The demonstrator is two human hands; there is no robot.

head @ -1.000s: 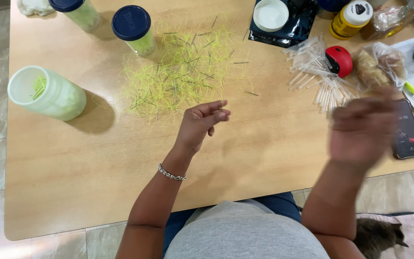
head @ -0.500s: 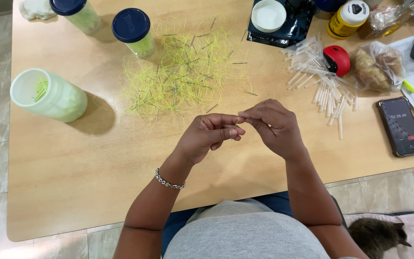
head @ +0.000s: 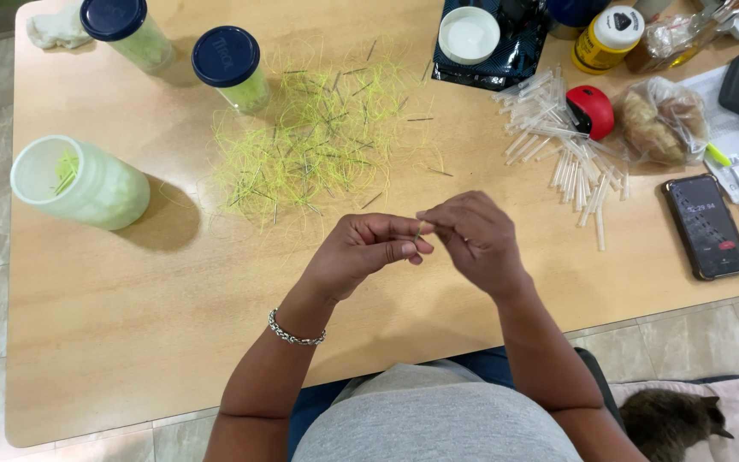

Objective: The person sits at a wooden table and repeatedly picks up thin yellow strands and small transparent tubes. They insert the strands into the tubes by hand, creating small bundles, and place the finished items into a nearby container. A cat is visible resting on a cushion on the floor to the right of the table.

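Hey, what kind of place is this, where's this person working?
Probably a home, with a wooden table used as a small craft bench. A pile of yellow-green threads and clear short tubes lie on it, the floor is tiled, and a cat rests on a cushion beside the seated person.

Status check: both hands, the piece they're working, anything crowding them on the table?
Left hand and right hand meet fingertip to fingertip, pinching a small thin piece. Yellow-green thread pile lies just beyond, untouched. Nothing between hands and pile.

Bare forearms, a silver chain bracelet on the left wrist, grey top, blue trousers.
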